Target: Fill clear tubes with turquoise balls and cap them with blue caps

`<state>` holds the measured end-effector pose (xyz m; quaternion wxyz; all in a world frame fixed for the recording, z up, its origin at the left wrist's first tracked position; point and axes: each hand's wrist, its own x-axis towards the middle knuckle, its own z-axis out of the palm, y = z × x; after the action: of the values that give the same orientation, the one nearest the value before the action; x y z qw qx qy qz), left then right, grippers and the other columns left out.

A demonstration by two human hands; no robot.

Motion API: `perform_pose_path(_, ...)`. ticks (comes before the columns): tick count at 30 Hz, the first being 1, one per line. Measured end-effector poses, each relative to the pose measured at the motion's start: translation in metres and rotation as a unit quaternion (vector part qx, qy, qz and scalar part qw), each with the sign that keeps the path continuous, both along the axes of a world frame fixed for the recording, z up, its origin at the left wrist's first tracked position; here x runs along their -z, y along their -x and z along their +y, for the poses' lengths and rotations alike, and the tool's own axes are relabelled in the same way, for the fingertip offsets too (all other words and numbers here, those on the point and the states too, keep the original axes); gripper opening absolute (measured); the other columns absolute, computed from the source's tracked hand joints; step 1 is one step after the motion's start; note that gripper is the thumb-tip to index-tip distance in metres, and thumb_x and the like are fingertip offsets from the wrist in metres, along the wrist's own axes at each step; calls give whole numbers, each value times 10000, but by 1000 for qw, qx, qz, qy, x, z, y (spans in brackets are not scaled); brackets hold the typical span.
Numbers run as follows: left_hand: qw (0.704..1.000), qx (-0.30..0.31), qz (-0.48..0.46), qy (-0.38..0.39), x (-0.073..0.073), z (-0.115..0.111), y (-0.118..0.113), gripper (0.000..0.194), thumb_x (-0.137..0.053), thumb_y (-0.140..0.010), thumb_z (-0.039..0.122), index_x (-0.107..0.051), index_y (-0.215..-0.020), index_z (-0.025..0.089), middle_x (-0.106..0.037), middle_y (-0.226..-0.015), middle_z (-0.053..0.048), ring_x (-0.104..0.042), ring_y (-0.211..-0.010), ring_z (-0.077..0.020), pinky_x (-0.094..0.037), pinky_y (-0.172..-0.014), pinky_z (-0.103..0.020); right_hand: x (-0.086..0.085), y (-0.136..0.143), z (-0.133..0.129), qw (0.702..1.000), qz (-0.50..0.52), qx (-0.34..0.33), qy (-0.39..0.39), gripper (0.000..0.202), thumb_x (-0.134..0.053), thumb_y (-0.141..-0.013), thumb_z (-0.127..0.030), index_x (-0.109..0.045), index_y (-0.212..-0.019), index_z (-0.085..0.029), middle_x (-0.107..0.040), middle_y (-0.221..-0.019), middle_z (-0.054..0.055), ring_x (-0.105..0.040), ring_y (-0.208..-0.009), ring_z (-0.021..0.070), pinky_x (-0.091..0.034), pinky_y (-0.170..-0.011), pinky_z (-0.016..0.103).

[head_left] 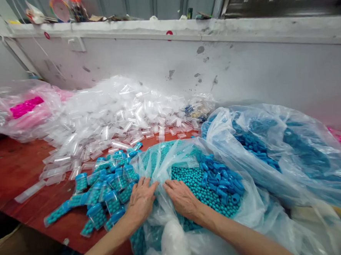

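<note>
A clear plastic bag (158, 163) full of teal beads (191, 178) lies at the table's front, its mouth spread wide. Several blue plastic caps (222, 180) rest on the beads at the right. My left hand (142, 198) has its fingers curled on the bag's left rim, next to the filled tubes. My right hand (181, 198) is a short way to the right, closed on a fold of the same bag, with beads behind it. The undersides of the fingers are hidden. Left of the bag, clear tubes (97, 214) filled with teal beads and closed with blue caps lie in a pile.
A large heap of clear empty tubes (120, 107) covers the back of the red table (13, 164). Another bag of blue caps (292, 143) stands at the right. A bag with pink pieces (27, 107) is at the far left. The wall (242, 73) closes off the back.
</note>
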<state>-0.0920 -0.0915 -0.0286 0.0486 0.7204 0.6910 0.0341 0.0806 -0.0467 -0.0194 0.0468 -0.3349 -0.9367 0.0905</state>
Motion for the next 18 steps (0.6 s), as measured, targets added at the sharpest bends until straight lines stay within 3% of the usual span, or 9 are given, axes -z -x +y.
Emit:
perform_pose_path(3, 1000, -1, 8, -4, 3, 0, 2, 420, -464, -765, 141, -536, -1141, 314, -468, -1251, -62, -329, -1207, -267, -292, -955, -426, 8, 2, 6, 999, -39, -24, -5, 204, -368, -839, -111, -532, -933, -187, -561, -938, 58, -505, -856, 209, -411, -716, 343)
perform_pose_path(6, 1000, 7, 12, -3, 4, 0, 3, 384, -470, -770, 160, -550, -1107, 326, -501, -1189, -56, -364, -1169, -268, -319, -915, -417, 8, -7, 11, 997, -81, -3, -18, 202, -383, -838, -104, -556, -876, -200, -560, -888, 60, -502, -840, 218, -397, -697, 347)
perform_pose_path(12, 1000, 6, -9, -10, -1, 3, 4, 317, -443, -807, 216, -571, -1079, 320, -531, -1094, -54, -400, -1095, -253, -343, -851, -374, -16, -28, 16, 974, -153, 157, -51, 229, -395, -798, -26, -590, -837, -139, -561, -896, 129, -504, -847, 250, -370, -655, 349)
perform_pose_path(18, 1000, 9, -3, -9, -9, 7, 0, 275, -377, -848, 246, -643, -897, 291, -564, -928, -49, -447, -953, -232, -341, -772, -340, -3, -4, 14, 995, -91, -43, 1, 152, -419, -851, -159, -562, -812, -194, -562, -843, 39, -505, -751, 178, -338, -569, 276)
